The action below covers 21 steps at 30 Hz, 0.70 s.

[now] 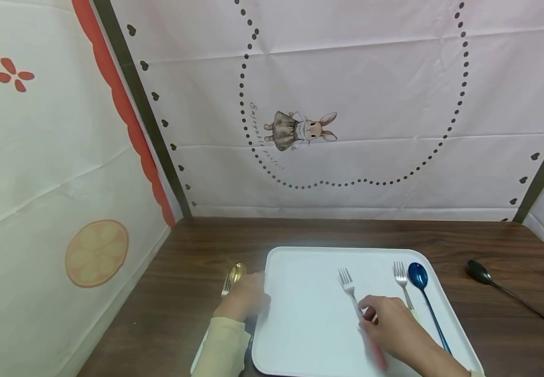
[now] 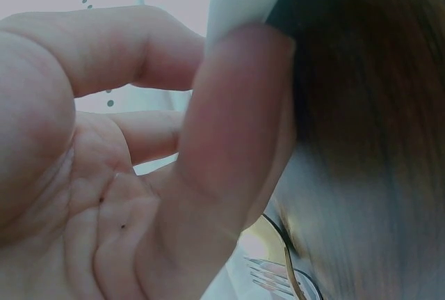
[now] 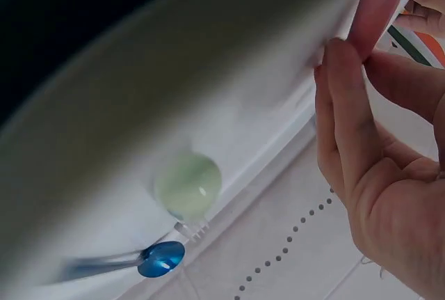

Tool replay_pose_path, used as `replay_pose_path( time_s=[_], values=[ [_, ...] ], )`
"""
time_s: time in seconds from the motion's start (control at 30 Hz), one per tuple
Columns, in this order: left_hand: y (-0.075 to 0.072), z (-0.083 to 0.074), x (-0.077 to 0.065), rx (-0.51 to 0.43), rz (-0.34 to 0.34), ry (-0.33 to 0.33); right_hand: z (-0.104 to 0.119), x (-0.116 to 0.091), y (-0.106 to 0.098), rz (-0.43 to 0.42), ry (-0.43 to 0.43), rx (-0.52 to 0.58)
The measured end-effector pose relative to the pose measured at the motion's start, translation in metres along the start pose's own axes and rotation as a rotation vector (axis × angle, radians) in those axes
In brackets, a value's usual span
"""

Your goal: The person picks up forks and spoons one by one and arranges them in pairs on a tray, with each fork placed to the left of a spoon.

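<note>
My left hand point(image 1: 246, 297) grips the left rim of a white tray point(image 1: 305, 319); in the left wrist view, thumb and fingers point(image 2: 236, 119) close around that rim. Over the tray my right hand point(image 1: 392, 324) pinches a fork with a pink handle point(image 3: 379, 11), its tines point(image 1: 346, 277) pointing away from me. Right of that hand, a fork with a pale green handle point(image 1: 401, 275) and a blue spoon point(image 1: 418, 276) lie side by side on the tray. Part of the green handle is hidden behind the right hand.
Left of the tray, a gold spoon point(image 1: 237, 272) and another fork point(image 1: 226, 286) lie on the brown wooden table point(image 1: 159, 314), partly covered by the left arm. A long black spoon point(image 1: 479, 272) lies to the right. Printed cloth walls point(image 1: 371, 104) enclose the table.
</note>
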State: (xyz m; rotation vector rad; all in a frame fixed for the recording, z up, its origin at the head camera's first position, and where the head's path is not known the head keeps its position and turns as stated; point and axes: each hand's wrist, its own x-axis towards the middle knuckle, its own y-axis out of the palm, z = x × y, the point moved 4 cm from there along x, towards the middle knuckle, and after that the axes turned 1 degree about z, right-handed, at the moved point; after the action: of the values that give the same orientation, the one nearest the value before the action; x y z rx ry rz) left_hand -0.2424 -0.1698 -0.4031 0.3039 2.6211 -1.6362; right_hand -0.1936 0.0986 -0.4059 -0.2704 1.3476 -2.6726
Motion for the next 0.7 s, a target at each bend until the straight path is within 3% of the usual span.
replay_pose_path(
  time_s=[0.23, 0.4, 0.63, 0.7],
  values=[
    [0.0, -0.001, 0.001, 0.004, 0.004, 0.001, -0.001, 0.001, 0.003, 0.034, 0.032, -0.023],
    [0.001, -0.004, 0.001, -0.012, 0.0, 0.026, -0.006, -0.004, 0.002, 0.138, 0.087, -0.001],
    [0.001, -0.001, -0.001, -0.039, -0.004, 0.019, -0.013, -0.027, 0.0, 0.294, -0.077, 0.045],
    [0.0, 0.0, -0.001, -0.033, -0.008, 0.013, -0.014, -0.031, 0.001, 0.324, -0.065, 0.063]
  ],
)
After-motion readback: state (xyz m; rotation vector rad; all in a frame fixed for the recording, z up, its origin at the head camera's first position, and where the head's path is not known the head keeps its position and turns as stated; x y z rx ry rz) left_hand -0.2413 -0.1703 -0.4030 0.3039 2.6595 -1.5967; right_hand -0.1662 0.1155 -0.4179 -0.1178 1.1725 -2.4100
